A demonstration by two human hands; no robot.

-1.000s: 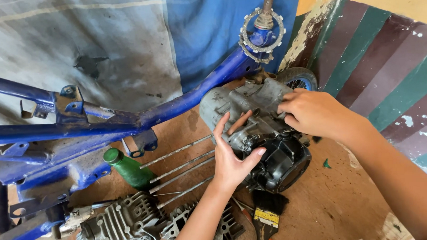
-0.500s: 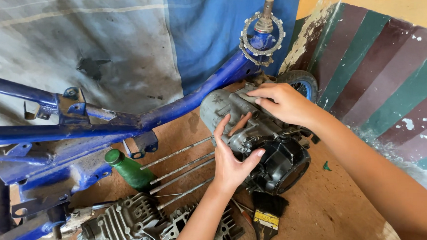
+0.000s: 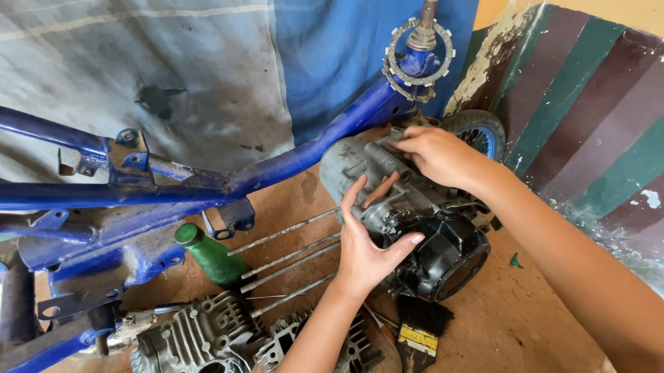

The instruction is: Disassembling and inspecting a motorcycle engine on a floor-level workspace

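Engine block [image 3: 414, 228] — grey casing, black round side cover, four long studs projecting left — lies on its side on the dusty floor [image 3: 513, 327].

A blue motorcycle frame [image 3: 199, 180] slants across a grey-blue tarp [image 3: 195, 66]. A green bottle [image 3: 211, 255], finned cylinder parts [image 3: 198, 345] and a paintbrush [image 3: 418, 334] lie on the dusty floor [image 3: 513, 327].
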